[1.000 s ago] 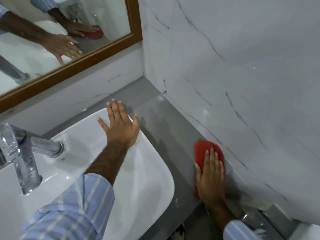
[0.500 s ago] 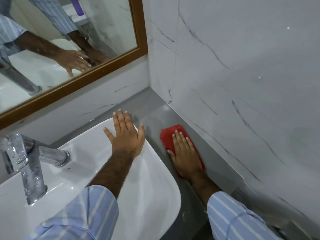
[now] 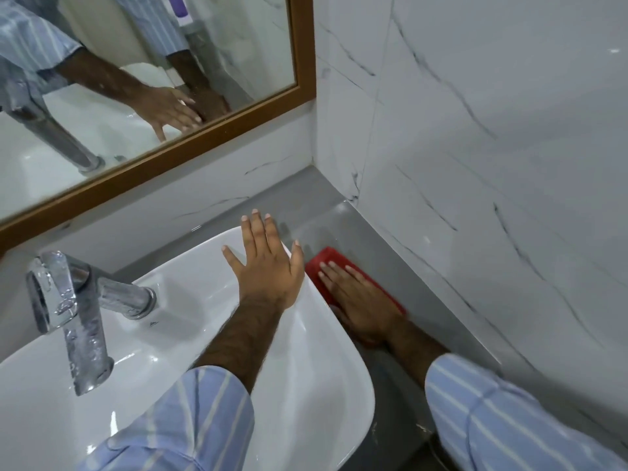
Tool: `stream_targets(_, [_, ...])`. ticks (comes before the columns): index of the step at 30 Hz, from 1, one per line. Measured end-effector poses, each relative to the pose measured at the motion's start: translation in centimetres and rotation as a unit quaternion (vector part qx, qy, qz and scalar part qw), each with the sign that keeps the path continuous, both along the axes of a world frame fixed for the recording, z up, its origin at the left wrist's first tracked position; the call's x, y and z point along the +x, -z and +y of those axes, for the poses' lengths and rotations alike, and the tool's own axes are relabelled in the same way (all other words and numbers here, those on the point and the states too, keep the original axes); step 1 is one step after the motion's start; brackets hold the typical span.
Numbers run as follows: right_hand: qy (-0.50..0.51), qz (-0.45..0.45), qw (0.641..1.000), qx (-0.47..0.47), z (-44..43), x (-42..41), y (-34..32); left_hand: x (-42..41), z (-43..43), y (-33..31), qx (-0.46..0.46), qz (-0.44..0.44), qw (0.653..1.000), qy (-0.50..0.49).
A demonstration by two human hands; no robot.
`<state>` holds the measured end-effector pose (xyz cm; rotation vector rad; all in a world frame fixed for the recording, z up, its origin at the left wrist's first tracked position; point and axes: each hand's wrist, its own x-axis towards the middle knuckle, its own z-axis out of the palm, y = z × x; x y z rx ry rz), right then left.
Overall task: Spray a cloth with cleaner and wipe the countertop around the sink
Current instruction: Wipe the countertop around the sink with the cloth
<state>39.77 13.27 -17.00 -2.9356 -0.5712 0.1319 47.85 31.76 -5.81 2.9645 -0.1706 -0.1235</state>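
Right grip (image 3: 360, 300) lies flat, palm down, on the red cloth (image 3: 328, 261), fingers stretched out and close together, pressing the cloth onto the grey surface (image 3: 424, 300) rather than closing around it. Only the far end and the wall-side edge of the cloth show from under the hand; its near end is hidden by the palm and wrist. The cloth sits in the narrow strip of grey surface between the right rim of the white sink (image 3: 316, 351) and the marble-patterned side wall (image 3: 492, 198), touching or almost touching the sink rim and a little apart from the foot of the wall. It lies short of the back corner where the two walls meet.

Left grip (image 3: 268, 266) is released, fingers spread, resting palm down on the far right corner of the sink rim, with the fingertips reaching past the rim toward the grey strip behind it. The thumb points to the right, close to the far end of the cloth. Both forearms are bare up to striped light-blue sleeves (image 3: 509, 413).

A chrome tap (image 3: 74, 314) stands at the left on the sink's back ledge, its spout toward the camera. Above the low back wall hangs a mirror (image 3: 136, 79) in a brown wooden frame; it reflects the two forearms, the left hand on the rim, the tap and part of the basin. The grey surface near the corner shows a faint sheen.
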Motion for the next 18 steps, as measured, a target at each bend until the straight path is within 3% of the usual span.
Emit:
stream_targets(2, [-0.039,-0.018,0.999,-0.022,-0.5,3.2,0.3,0.1,0.0,0.2,0.004,0.000,1.000,0.000])
stream_targets(4, [-0.014,-0.033,0.998,-0.041,-0.4,5.5,0.7,0.1,0.0,0.3,0.005,-0.007,1.000,-0.001])
stream_targets(10, [0.233,-0.040,0.971,0.021,0.9,8.4,1.3,0.3,0.1,0.7,0.003,-0.014,1.000,0.000])
stream_targets(14, [0.297,-0.036,0.953,0.040,-0.7,4.3,1.2,0.2,0.2,0.3,0.005,-0.002,1.000,0.001])
stream_targets(18, [0.290,-0.005,0.957,0.021,-1.5,-6.0,-0.1,0.3,0.6,-0.6,0.010,0.030,0.999,0.017])
